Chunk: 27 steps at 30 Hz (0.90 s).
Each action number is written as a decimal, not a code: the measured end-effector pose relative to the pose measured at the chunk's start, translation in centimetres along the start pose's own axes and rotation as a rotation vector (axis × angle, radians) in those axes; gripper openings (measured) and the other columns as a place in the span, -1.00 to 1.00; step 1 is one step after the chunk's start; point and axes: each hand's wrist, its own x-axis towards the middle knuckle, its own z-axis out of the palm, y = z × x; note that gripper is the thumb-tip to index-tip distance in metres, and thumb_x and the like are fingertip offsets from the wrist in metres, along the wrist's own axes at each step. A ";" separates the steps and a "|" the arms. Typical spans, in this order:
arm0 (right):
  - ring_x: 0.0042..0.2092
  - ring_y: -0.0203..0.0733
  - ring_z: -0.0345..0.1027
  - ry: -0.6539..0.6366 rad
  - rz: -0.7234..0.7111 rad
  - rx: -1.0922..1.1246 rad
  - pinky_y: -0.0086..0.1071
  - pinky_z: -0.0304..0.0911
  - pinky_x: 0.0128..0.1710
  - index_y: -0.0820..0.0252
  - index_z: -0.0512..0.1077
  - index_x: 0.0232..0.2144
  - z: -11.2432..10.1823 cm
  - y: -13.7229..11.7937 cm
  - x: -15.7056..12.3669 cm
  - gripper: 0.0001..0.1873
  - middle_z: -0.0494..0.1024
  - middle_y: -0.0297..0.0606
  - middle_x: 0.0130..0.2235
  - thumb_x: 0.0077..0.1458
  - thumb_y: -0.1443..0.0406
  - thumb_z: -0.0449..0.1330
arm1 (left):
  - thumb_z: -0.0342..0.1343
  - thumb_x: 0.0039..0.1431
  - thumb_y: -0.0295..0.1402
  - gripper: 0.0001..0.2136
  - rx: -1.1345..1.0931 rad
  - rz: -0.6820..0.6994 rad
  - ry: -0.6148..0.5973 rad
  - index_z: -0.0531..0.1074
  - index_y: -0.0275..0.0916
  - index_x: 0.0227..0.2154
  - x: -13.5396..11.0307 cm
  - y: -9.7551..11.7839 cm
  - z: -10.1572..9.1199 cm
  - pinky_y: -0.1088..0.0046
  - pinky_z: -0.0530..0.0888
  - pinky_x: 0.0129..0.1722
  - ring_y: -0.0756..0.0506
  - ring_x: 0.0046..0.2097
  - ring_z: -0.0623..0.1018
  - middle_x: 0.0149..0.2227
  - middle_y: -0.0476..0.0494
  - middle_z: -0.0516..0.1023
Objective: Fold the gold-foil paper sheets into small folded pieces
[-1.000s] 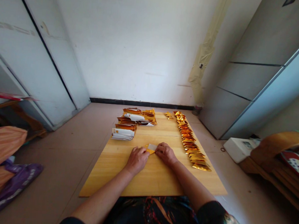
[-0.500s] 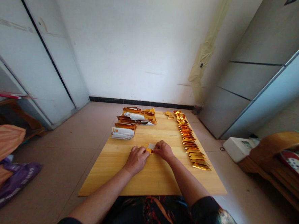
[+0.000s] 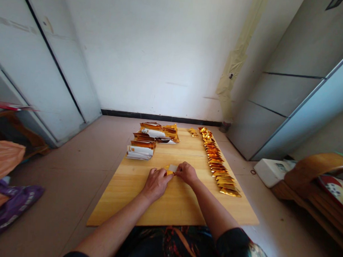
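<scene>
On the wooden board [image 3: 172, 206] in front of me lies a small gold foil paper [image 3: 171, 169] with a pale underside showing. My left hand [image 3: 155, 183] presses on its left part with curled fingers. My right hand [image 3: 187, 173] pinches its right edge, fingers closed on it. A long row of folded gold pieces [image 3: 217, 162] runs along the board's right side, away from both hands. Stacks of unfolded gold paper [image 3: 145, 144] sit at the far left of the board.
The board rests on a tiled floor. Orange and purple bags [image 3: 2, 188] lie at the left. A white box [image 3: 269, 171] and a wooden chair with a cushion [image 3: 322, 180] stand at the right. Grey cabinets line both sides.
My right hand has shifted slightly left and up along the gold paper, closing toward my left hand. The view has drifted a little; the stacks and the row are unmoved.
</scene>
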 end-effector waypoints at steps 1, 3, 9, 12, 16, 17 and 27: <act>-0.30 -0.30 0.31 -0.002 0.006 -0.006 -0.50 0.07 -0.38 0.15 0.49 -0.46 0.0 0.0 0.0 -0.88 0.46 -0.31 -0.32 -0.05 0.23 0.30 | -0.05 0.20 -0.46 -0.69 -0.004 -0.001 0.001 0.41 0.01 -0.07 0.0 0.0 0.0 0.26 0.21 -0.10 -0.09 -0.20 0.45 -0.25 -0.12 0.44; -0.30 -0.30 0.31 -0.007 0.011 -0.026 -0.49 0.07 -0.38 0.15 0.50 -0.45 0.0 -0.1 0.0 -0.88 0.46 -0.30 -0.31 -0.04 0.23 0.30 | -0.04 0.19 -0.46 -0.71 -0.012 -0.005 0.007 0.42 -0.01 -0.10 0.0 0.0 0.0 0.26 0.21 -0.09 -0.09 -0.19 0.44 -0.24 -0.12 0.45; -0.30 -0.27 0.33 0.003 0.017 -0.092 -0.47 0.07 -0.38 0.17 0.50 -0.43 0.0 -0.4 -0.1 -0.87 0.48 -0.25 -0.28 0.01 0.22 0.25 | -0.05 0.20 -0.46 -0.70 0.011 0.001 0.018 0.40 -0.01 -0.06 0.0 0.0 0.4 0.26 0.22 -0.09 -0.10 -0.19 0.45 -0.25 -0.13 0.45; -0.28 -0.26 0.34 0.011 0.010 -0.130 -0.46 0.08 -0.37 0.18 0.50 -0.42 0.1 -0.5 -0.2 -0.86 0.49 -0.22 -0.27 0.06 0.23 0.20 | -0.04 0.20 -0.46 -0.70 0.019 0.004 0.020 0.41 -0.01 -0.06 0.0 0.0 0.6 0.23 0.22 -0.08 -0.11 -0.18 0.45 -0.24 -0.14 0.46; -0.25 -0.24 0.35 0.025 -0.005 -0.162 -0.46 0.08 -0.36 0.20 0.49 -0.41 0.3 -0.6 -0.3 -0.85 0.49 -0.20 -0.26 0.09 0.26 0.15 | -0.05 0.21 -0.45 -0.71 0.006 -0.007 0.031 0.42 -0.03 -0.07 0.0 0.1 0.6 0.22 0.21 -0.05 -0.10 -0.19 0.45 -0.25 -0.14 0.47; -0.25 -0.24 0.35 0.031 -0.005 -0.165 -0.46 0.08 -0.36 0.20 0.48 -0.41 0.4 -0.6 -0.3 -0.85 0.49 -0.20 -0.26 0.09 0.27 0.14 | -0.06 0.22 -0.45 -0.70 0.005 -0.007 0.027 0.42 -0.02 -0.06 0.0 0.1 0.5 0.22 0.20 -0.05 -0.10 -0.19 0.45 -0.25 -0.14 0.46; -0.27 -0.27 0.31 0.092 -0.007 -0.099 -0.47 0.08 -0.34 0.18 0.44 -0.45 1.1 -0.1 -0.5 -0.91 0.46 -0.25 -0.30 0.05 0.32 0.14 | -0.03 0.22 -0.42 -0.71 0.017 -0.022 -0.007 0.42 0.05 -0.07 -0.1 0.2 0.4 0.16 0.19 -0.01 -0.10 -0.16 0.45 -0.22 -0.12 0.46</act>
